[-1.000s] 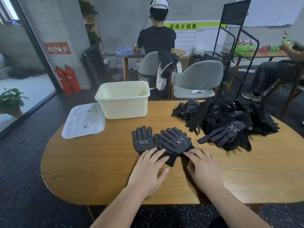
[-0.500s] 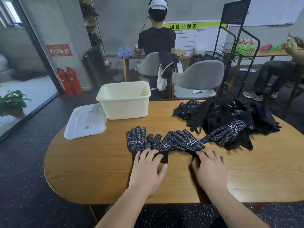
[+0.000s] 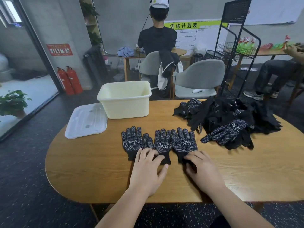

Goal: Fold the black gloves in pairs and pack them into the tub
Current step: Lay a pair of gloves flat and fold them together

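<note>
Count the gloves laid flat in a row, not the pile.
3: left glove, middle glove, right glove, side by side left of the pile; overlaps could hide another.

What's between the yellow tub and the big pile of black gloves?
Only bare wooden table lies between the tub and the glove pile, as the head view shows.
</note>
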The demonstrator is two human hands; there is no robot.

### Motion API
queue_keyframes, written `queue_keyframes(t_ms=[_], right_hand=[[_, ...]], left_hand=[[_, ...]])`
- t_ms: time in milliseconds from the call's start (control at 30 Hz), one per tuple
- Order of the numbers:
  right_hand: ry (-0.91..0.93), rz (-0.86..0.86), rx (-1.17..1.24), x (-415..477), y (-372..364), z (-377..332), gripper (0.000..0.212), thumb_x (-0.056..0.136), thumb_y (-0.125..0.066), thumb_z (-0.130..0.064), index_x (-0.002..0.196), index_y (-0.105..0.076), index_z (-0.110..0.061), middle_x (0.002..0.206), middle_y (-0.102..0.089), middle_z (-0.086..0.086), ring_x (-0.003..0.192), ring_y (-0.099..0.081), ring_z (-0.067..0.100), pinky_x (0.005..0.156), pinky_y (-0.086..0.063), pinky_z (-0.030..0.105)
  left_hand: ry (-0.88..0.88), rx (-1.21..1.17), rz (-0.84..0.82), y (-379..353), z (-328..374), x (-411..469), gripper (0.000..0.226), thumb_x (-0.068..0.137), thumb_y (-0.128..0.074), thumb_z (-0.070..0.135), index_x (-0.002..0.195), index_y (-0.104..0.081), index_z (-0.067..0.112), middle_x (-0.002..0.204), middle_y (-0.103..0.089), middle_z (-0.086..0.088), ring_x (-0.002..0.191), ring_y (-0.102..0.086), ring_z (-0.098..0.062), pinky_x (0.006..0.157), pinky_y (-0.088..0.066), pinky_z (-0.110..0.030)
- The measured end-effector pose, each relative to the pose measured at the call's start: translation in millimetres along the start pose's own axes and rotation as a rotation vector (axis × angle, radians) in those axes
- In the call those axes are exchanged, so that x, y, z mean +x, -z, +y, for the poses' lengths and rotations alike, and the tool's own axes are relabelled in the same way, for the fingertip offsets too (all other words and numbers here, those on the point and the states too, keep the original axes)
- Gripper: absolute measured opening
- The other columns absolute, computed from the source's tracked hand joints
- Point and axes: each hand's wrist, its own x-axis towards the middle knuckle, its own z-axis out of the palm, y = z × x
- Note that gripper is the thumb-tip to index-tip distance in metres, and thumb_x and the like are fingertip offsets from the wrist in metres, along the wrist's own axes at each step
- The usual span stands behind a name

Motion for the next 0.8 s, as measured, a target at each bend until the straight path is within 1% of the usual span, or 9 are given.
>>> queue_keyframes(t_ms=[100,167,267,367,500,600,700,733,800], right_hand=[[-0.069,0.022,0.033,4.1,0.1,3.6,0.024,0.085,-0.082,-0.005,0.102,-0.08,-0.021,0.102,-0.068,-0.012,0.092,-0.059,0.017,0.078,-0.056,0.036],[-0.135,0.047,0.067,13.1,11.7,-0.5,0.02,0.091,-0.077,-0.009,0.103,-0.078,-0.024,0.099,-0.068,-0.01,0.09,-0.062,0.02,0.076,-0.056,0.038],[-0.188,0.114,0.127,48.0,43.0,-10.6,0.016,0.097,-0.07,-0.016,0.105,-0.077,-0.028,0.098,-0.066,-0.015,0.09,-0.062,0.013,0.079,-0.048,0.029],[-0.217,0.154,0.158,100.9,72.3,-14.3,0.016,0.097,-0.07,-0.016,0.103,-0.078,-0.028,0.1,-0.073,-0.013,0.09,-0.065,0.008,0.085,-0.045,0.021],[-0.226,0.206,0.142,154.5,102.0,-25.6,0.018,0.099,-0.067,-0.018,0.108,-0.079,-0.027,0.103,-0.077,-0.009,0.098,-0.069,0.015,0.093,-0.052,0.03],[-0.12,0.25,0.158,163.1,109.4,-49.9,0.017,0.099,-0.067,-0.018,0.11,-0.078,-0.026,0.106,-0.074,-0.009,0.1,-0.065,0.014,0.092,-0.05,0.029],[0.086,0.179,0.134,133.3,81.2,-68.0,0.017,0.096,-0.071,-0.014,0.107,-0.078,-0.024,0.102,-0.07,-0.006,0.096,-0.062,0.017,0.085,-0.053,0.035],[0.12,0.115,0.111,116.6,63.6,-68.3,0.016,0.095,-0.071,-0.014,0.106,-0.078,-0.024,0.102,-0.069,-0.007,0.096,-0.061,0.017,0.084,-0.053,0.035],[0.127,-0.079,0.029,79.3,27.3,-67.0,0.016,0.097,-0.067,-0.018,0.109,-0.076,-0.026,0.105,-0.066,-0.009,0.101,-0.06,0.016,0.086,-0.053,0.035]], left_hand=[[-0.004,-0.029,-0.023,1.7,-0.1,-0.6,0.055,0.106,-0.027,0.064,0.143,-0.058,0.04,0.15,-0.048,0.018,0.152,-0.022,-0.014,0.131,-0.008,-0.046],[-0.004,-0.047,-0.037,4.0,-0.1,-0.9,0.057,0.106,-0.026,0.065,0.147,-0.054,0.039,0.155,-0.045,0.019,0.154,-0.017,-0.013,0.132,-0.007,-0.044],[-0.016,-0.083,-0.062,8.8,0.8,1.8,0.06,0.106,-0.027,0.066,0.153,-0.049,0.037,0.161,-0.04,0.021,0.156,-0.011,-0.009,0.132,-0.006,-0.04],[-0.032,-0.105,-0.087,10.5,0.6,2.8,0.061,0.105,-0.027,0.067,0.153,-0.049,0.037,0.166,-0.034,0.02,0.158,-0.006,-0.008,0.133,-0.006,-0.04],[0.024,-0.116,-0.054,6.1,-3.1,1.7,0.058,0.106,-0.026,0.065,0.15,-0.052,0.039,0.165,-0.034,0.017,0.158,-0.009,-0.008,0.132,-0.01,-0.042],[0.037,-0.14,-0.027,1.8,-5.8,2.9,0.055,0.106,-0.028,0.063,0.146,-0.056,0.039,0.162,-0.038,0.017,0.155,-0.016,-0.008,0.131,-0.015,-0.042],[0.061,-0.15,0.052,-0.1,-6.1,3.0,0.049,0.106,-0.034,0.054,0.14,-0.062,0.033,0.154,-0.045,0.013,0.149,-0.029,-0.01,0.129,-0.022,-0.041],[0.086,-0.138,0.082,-1.0,-6.3,2.5,0.047,0.106,-0.034,0.05,0.136,-0.064,0.031,0.149,-0.049,0.01,0.145,-0.034,-0.012,0.127,-0.026,-0.04],[0.165,-0.101,0.133,-3.5,-7.5,2.0,0.04,0.104,-0.036,0.043,0.128,-0.063,0.027,0.14,-0.052,0.005,0.136,-0.043,-0.016,0.121,-0.034,-0.039]])
